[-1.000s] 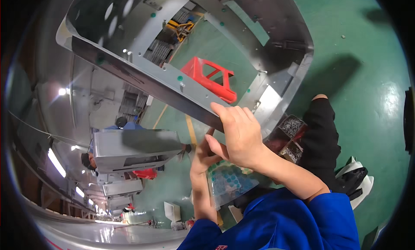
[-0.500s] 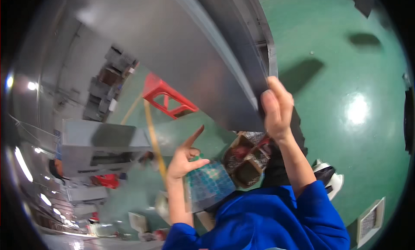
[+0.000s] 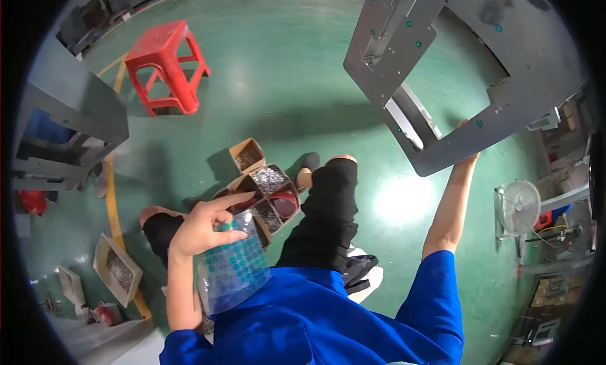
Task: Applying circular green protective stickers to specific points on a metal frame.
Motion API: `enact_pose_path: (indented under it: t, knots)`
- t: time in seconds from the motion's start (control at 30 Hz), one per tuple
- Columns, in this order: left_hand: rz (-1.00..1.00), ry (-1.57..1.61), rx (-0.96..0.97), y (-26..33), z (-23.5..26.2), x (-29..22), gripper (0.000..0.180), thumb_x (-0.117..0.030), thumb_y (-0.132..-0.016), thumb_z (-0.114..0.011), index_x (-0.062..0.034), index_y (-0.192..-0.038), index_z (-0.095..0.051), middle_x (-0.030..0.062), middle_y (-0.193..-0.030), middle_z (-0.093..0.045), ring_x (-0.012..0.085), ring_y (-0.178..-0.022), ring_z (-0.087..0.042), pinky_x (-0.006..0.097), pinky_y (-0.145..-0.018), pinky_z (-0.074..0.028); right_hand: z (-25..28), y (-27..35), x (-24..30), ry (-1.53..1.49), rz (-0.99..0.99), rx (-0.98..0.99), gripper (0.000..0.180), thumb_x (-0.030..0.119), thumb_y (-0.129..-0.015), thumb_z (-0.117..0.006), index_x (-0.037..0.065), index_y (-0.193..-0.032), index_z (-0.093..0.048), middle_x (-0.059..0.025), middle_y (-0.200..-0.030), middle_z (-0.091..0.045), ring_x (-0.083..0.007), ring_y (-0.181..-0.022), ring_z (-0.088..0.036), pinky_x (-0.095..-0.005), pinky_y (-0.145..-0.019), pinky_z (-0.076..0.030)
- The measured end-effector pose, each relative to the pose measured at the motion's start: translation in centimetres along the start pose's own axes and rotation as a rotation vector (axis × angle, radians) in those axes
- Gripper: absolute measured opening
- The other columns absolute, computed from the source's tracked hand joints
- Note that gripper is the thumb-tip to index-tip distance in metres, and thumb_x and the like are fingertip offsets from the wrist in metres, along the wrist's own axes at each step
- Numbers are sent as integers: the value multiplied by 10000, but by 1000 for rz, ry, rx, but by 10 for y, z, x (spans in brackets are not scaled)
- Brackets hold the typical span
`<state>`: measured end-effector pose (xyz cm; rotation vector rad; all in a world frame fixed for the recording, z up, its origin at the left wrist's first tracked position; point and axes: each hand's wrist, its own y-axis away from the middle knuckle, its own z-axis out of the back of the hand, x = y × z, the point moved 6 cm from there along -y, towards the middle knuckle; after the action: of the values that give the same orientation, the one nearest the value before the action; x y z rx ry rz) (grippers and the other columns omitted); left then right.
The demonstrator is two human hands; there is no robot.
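Two hands were seen at work. The left hand (image 3: 201,229) was closed around the top of a clear bag of teal round stickers (image 3: 232,270), thumb and fingers pinching it, low and near the body. The right hand (image 3: 467,155) was raised to the right, against the lower edge of a grey perforated metal frame (image 3: 404,43); its fingers were hidden behind the panel, so their grip could not be told. Small cardboard boxes of hardware (image 3: 268,194) were noted on the green floor (image 3: 284,81) between the knees. A red stool (image 3: 165,65) was noted far left.

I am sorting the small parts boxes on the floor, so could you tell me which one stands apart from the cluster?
The open tan cardboard box nearest the red stool; it stands alone on the green floor, while the other boxes sit bunched together beside the left hand.
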<state>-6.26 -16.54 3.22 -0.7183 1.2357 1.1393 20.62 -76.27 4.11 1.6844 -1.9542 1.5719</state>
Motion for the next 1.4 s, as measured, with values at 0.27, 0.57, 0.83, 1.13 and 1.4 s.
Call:
enact_pose_path:
  t: [0.27, 0.57, 0.83, 1.13, 1.4]
  knots:
    - [36, -56, -100, 2, 16, 10, 582, -85, -694, -766, -24, -1251, -609, -52, -591, -270, 52, -570, -249, 232, -533, -212, 43, -18, 48, 527, -28, -452, 340, 285, -959, -525, 49, -1204, -551, -92, -1161, -616, -237, -1013, -589, -352, -858, -480]
    - [-114, 16, -206, 9, 13, 32, 380, -85, -822, -712, 0, -1183, -628, 111, -1160, -663, 158, -991, -632, 314, -885, -503, 173, 158, 35, 435, 126, -1276, 582, 449, -962, -359, -26, -1256, -520, -177, -1321, -536, -248, -1221, -521, -369, -1000, -428]
    - [-101, 68, -387, 24, 26, 51, 389, -67, -858, -681, -20, -1234, -591, 79, -939, -707, 70, -854, -605, 265, -800, -486, 139, 229, -179, 74, -112, -1055, 278, 337, -937, -467, 114, -828, -591, 33, -723, -601, -94, -512, -477, -227, -423, -352]
    - [-208, 149, -684, 57, 25, 45, 438, -109, -842, -722, -28, -1243, -569, -63, -625, -419, 40, -604, -344, 228, -574, -309, -177, 90, -283, 320, -525, -471, 205, 194, -917, -596, 16, -1013, -628, -6, -787, -569, -64, -655, -507, -201, -517, -368]
    - [-164, 157, -807, 77, 62, 69, 198, -169, -903, -671, -2, -1008, -659, 21, -768, -633, 60, -690, -560, 242, -634, -456, -348, 82, -301, 498, -576, 287, 210, 185, -942, -562, -5, -891, -635, -49, -724, -607, -91, -587, -518, -227, -533, -401]
